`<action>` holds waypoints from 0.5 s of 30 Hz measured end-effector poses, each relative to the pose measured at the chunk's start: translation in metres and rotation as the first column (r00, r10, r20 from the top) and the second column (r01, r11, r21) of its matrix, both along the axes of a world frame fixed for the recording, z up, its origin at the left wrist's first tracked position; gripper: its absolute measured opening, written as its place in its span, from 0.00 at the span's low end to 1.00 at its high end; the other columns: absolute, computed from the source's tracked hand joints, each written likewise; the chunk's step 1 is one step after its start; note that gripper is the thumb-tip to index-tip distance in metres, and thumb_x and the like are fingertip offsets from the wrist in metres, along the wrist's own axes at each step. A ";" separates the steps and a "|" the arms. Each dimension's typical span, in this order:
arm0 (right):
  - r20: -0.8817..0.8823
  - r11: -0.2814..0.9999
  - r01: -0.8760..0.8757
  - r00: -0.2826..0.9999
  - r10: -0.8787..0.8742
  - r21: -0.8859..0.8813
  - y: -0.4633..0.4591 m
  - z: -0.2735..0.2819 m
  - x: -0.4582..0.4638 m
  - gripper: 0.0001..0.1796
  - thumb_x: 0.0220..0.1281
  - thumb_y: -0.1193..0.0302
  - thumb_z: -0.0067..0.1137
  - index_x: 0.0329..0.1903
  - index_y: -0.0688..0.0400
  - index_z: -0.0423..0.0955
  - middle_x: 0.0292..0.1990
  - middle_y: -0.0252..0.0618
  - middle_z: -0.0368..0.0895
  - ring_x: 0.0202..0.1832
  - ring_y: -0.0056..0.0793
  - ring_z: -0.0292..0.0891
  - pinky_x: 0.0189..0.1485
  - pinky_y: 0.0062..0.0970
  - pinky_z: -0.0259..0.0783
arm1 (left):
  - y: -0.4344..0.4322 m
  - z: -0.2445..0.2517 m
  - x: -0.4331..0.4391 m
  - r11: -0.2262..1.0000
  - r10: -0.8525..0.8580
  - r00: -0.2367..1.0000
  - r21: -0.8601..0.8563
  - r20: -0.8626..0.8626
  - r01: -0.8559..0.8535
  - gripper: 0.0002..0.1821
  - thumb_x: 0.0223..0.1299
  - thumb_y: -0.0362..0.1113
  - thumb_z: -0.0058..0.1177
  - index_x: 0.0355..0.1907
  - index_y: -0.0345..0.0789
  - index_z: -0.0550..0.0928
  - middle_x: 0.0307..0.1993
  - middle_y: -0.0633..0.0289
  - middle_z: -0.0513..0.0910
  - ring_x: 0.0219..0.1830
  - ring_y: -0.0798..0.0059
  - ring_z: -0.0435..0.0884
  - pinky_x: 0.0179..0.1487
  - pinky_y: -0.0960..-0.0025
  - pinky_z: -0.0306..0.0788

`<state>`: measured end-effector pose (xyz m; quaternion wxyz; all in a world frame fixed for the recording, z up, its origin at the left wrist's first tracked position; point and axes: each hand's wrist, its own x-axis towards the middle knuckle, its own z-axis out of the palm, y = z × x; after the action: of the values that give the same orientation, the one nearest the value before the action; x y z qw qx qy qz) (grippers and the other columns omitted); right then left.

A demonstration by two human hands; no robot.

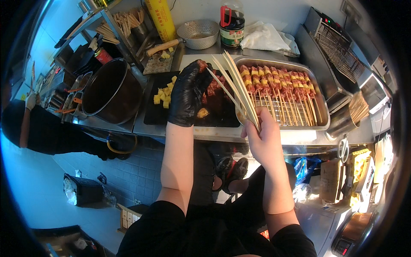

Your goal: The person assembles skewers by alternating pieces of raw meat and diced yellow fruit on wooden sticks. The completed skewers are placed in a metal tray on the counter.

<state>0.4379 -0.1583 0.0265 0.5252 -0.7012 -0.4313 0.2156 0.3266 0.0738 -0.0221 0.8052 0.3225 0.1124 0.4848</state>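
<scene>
My left hand [189, 93], in a black glove, grips a piece of red meat [202, 65] between its fingertips. My bare right hand [264, 135] holds a bundle of bamboo skewers [239, 86]; one skewer's tip reaches close to the meat, and whether it touches cannot be told. Under my left hand lies a black cutting board [221, 112], with yellow cubes [165, 93] on its left and more red meat [215, 86] partly behind the hand. Right of the board, a metal tray [325, 112] with a wire rack holds rows of skewers [276, 80] threaded with alternating meat and yellow cubes.
A deep pot [112, 93] stands left of the board. Behind are a hammered metal pan [198, 33], a bottle of dark liquid [231, 25] and a white cloth [265, 36]. A skewer canister [342, 120] stands right of the tray. Another person [48, 128] is at the far left.
</scene>
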 end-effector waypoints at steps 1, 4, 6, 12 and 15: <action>0.010 0.999 -0.035 0.999 0.034 0.018 -0.001 0.001 0.000 0.06 0.72 0.79 0.55 0.48 0.65 0.74 0.28 0.46 0.84 0.31 0.35 0.84 0.37 0.30 0.76 | 0.000 -0.001 0.000 1.000 -0.007 1.000 -0.001 0.010 0.007 0.12 0.73 0.34 0.61 0.56 0.36 0.86 0.53 0.58 0.88 0.55 0.67 0.88 0.59 0.62 0.85; -0.028 0.997 -0.078 0.997 0.078 -0.003 -0.001 0.002 -0.002 0.05 0.74 0.81 0.53 0.48 0.66 0.74 0.29 0.39 0.83 0.33 0.22 0.81 0.39 0.24 0.74 | 0.001 -0.002 0.001 1.000 -0.001 1.000 0.014 0.014 0.001 0.12 0.74 0.33 0.60 0.57 0.36 0.85 0.53 0.59 0.88 0.56 0.68 0.88 0.58 0.63 0.85; -0.038 0.997 -0.071 0.997 0.071 0.007 -0.001 0.002 -0.003 0.05 0.74 0.81 0.53 0.49 0.66 0.74 0.28 0.39 0.83 0.33 0.22 0.82 0.40 0.24 0.75 | -0.001 -0.001 0.001 1.000 0.009 1.000 0.023 0.001 -0.009 0.13 0.74 0.33 0.60 0.57 0.35 0.85 0.53 0.59 0.88 0.56 0.69 0.87 0.58 0.63 0.84; 0.067 0.999 0.012 0.998 -0.015 0.032 0.002 0.001 -0.009 0.07 0.73 0.82 0.54 0.50 0.65 0.76 0.28 0.39 0.85 0.32 0.23 0.82 0.38 0.24 0.74 | -0.018 0.011 0.005 0.991 0.072 0.993 0.123 -0.095 -0.060 0.13 0.75 0.34 0.58 0.57 0.33 0.85 0.51 0.60 0.88 0.54 0.72 0.87 0.58 0.69 0.83; 0.145 0.999 0.031 0.989 -0.033 0.014 0.002 0.001 -0.011 0.09 0.73 0.78 0.57 0.52 0.64 0.75 0.30 0.54 0.87 0.36 0.54 0.88 0.38 0.42 0.80 | -0.031 0.016 0.011 0.970 0.177 0.969 0.196 -0.172 -0.142 0.13 0.75 0.34 0.59 0.57 0.33 0.85 0.50 0.61 0.88 0.52 0.75 0.86 0.56 0.72 0.81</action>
<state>0.4267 -0.1565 0.0274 0.4998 -0.7188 -0.4583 0.1532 0.3380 0.0427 -0.0058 0.7163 0.4292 0.1689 0.5236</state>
